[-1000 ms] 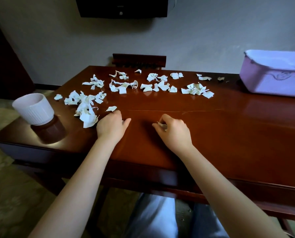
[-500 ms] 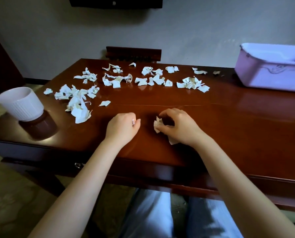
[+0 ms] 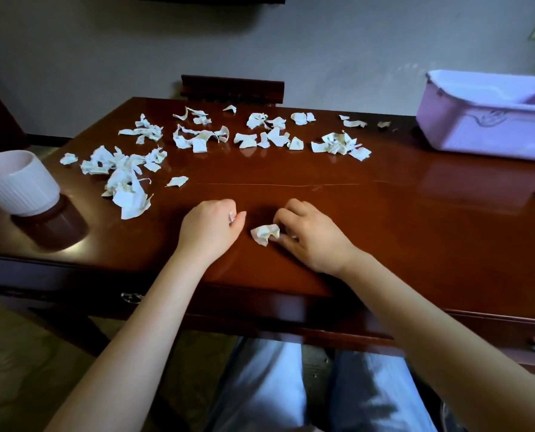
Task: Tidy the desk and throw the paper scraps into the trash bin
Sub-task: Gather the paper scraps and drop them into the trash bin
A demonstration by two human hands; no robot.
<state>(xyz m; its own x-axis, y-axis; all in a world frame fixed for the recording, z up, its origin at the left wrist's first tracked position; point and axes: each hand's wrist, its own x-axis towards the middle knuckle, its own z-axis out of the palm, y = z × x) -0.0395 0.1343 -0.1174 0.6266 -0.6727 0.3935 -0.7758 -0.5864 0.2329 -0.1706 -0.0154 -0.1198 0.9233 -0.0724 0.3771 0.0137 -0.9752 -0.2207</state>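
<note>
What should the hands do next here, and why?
Probably lift the right hand off the desk with the crumpled scrap it pinches. That scrap looks gathered, and the left hand grips a small piece. More loose scraps lie farther back. The lavender tub at far right may be the bin.
</note>
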